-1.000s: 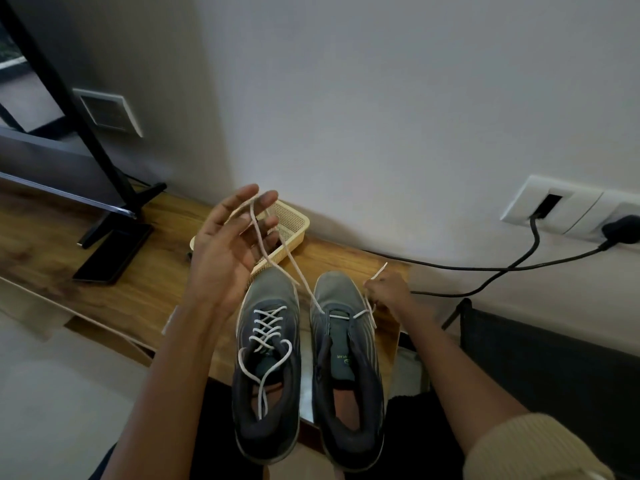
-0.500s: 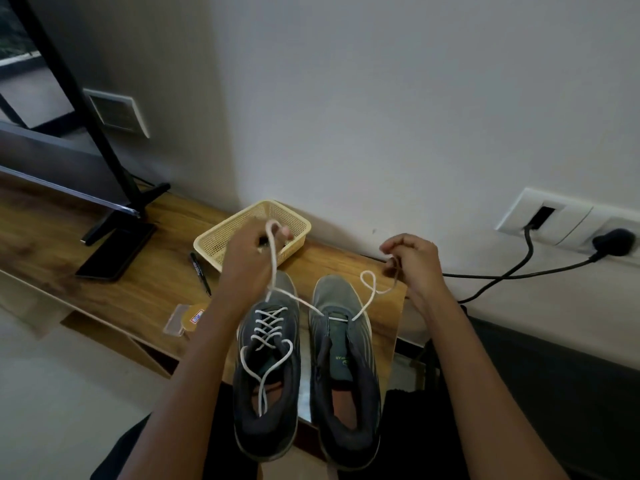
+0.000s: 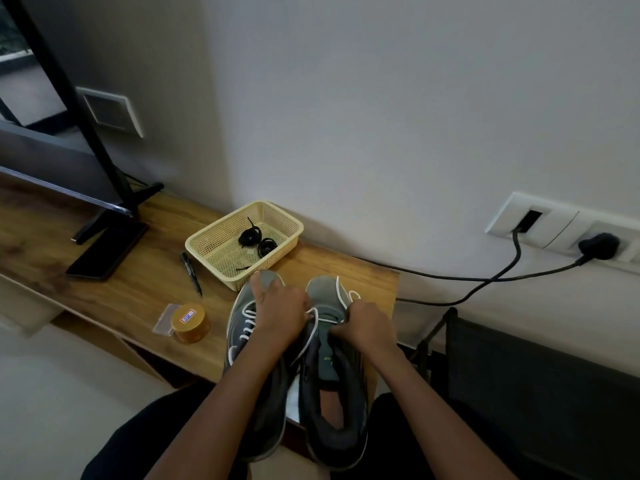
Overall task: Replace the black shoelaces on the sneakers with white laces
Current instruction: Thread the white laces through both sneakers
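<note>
Left sneaker [image 3: 244, 337] and right sneaker [image 3: 329, 379] side by side at table [image 3: 138, 292] edge, toes to wall. Your left grip [image 3: 280, 315] pinches the white lace [image 3: 341, 292] between the sneakers; right grip [image 3: 367, 327] clamped on it at the right sneaker's eyelets. Black laces [image 3: 258, 240] coiled in basket [image 3: 221, 222]

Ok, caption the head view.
Left hand and right hand hold a white lace over a grey sneaker; black laces lie in a cream mesh basket.
</note>
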Demonstrator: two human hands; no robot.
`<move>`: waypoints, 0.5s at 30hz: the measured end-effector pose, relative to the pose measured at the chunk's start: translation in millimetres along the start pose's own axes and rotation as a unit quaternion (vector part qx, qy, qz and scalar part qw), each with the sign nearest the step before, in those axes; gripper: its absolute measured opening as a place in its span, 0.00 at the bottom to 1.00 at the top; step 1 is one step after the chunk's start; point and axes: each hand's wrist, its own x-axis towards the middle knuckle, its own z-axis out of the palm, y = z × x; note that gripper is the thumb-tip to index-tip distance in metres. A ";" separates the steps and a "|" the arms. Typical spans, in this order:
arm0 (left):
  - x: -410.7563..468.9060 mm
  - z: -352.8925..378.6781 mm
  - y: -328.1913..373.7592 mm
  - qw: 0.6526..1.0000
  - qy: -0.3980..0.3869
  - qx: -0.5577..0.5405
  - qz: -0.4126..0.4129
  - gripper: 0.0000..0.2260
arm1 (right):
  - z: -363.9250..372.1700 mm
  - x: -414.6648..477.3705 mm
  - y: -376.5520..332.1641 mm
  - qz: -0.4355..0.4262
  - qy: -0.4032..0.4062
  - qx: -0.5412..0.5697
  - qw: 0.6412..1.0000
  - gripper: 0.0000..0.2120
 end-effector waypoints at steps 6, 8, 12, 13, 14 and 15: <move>3.1 1.5 -14.1 0.994 0.067 -0.039 -0.072 0.08 | 1.7 -1.1 -0.8 0.011 0.010 -0.007 1.000 0.19; 5.9 -2.1 -23.0 0.992 0.085 -0.048 -0.085 0.07 | 0.9 0.5 -0.1 0.009 0.001 -0.007 1.000 0.20; 4.7 -11.0 -25.9 0.990 0.082 -0.110 -0.045 0.07 | -7.2 7.9 2.6 -0.010 -0.030 0.053 0.998 0.14; 4.4 -14.2 -24.8 0.983 0.084 -0.160 -0.025 0.07 | -12.5 9.4 2.0 -0.022 -0.014 0.100 0.995 0.10; 4.3 -19.4 -23.0 0.965 0.087 -0.246 -0.004 0.06 | -20.0 10.1 0.0 -0.027 0.014 0.161 0.986 0.10; 3.3 -26.9 -20.0 0.933 0.087 -0.349 0.016 0.05 | -29.2 9.8 -2.4 -0.028 0.050 0.242 0.969 0.11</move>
